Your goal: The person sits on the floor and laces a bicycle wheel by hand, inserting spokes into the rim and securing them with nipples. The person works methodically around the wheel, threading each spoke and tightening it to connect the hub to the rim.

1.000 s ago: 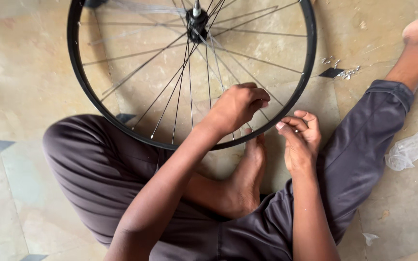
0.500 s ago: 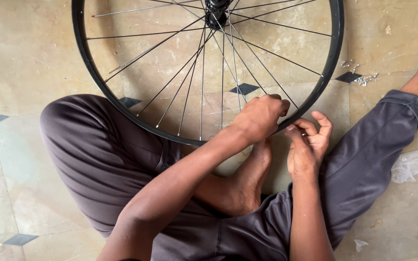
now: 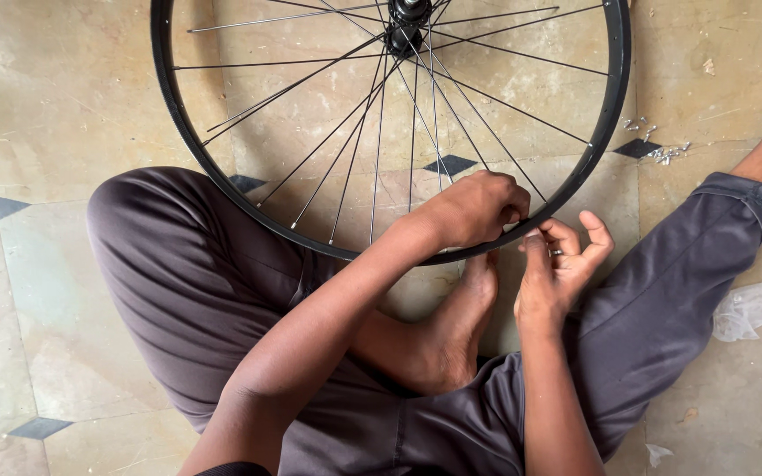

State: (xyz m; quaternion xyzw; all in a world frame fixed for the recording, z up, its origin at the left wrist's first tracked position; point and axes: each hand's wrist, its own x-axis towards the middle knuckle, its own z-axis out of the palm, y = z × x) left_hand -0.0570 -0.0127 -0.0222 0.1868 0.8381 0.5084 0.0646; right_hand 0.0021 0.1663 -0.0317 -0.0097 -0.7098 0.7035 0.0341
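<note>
A black bicycle wheel rim [image 3: 178, 132] with thin metal spokes [image 3: 346, 123] and a dark hub [image 3: 407, 22] stands on the floor against my knees. My left hand [image 3: 474, 211] is curled over the rim's lower edge, its fingers closed around the rim and a spoke end. My right hand [image 3: 562, 269] sits just outside the rim, thumb and fingers pinched together at the rim beside the left hand; whatever small part it pinches is hidden. I sit cross-legged in dark grey trousers [image 3: 196, 282], one bare foot [image 3: 451, 335] under the wheel.
Beige stone floor tiles [image 3: 46, 106] with small dark diamond insets lie all around. A little heap of small metal parts [image 3: 663, 150] rests on the floor right of the wheel. Crumpled clear plastic [image 3: 756, 304] lies at the right edge.
The view shifted so the wheel and hands sit further right and lower in view. Both hands stay at the same spot on the rim, drawn closer together.
</note>
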